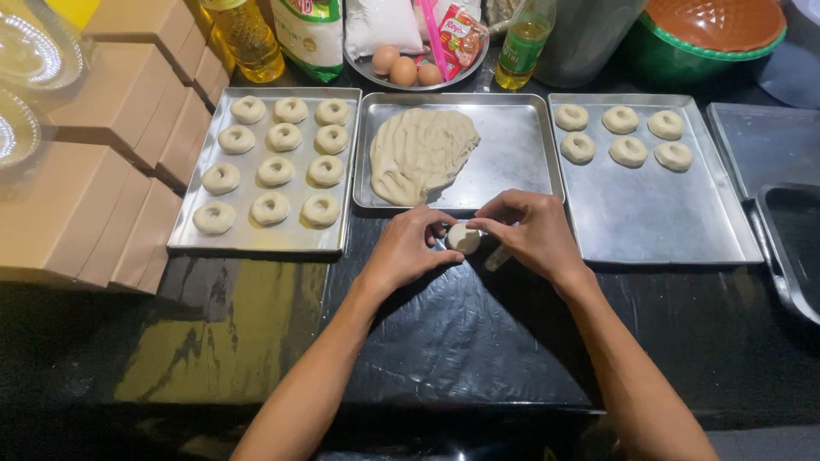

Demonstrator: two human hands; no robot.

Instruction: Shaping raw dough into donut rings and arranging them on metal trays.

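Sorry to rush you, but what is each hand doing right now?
Left hand: fingers closed on the small dough piece.
Right hand: fingertips pinching the same dough piece from the other side.

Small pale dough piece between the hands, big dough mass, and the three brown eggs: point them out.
small pale dough piece (464, 238), head view, its exposed top
big beige dough mass (420, 152), head view, its middle, in the centre metal tray
three brown eggs (403, 71), head view, middle egg

Dough piece (464, 238) partly behind fingers (500, 227)
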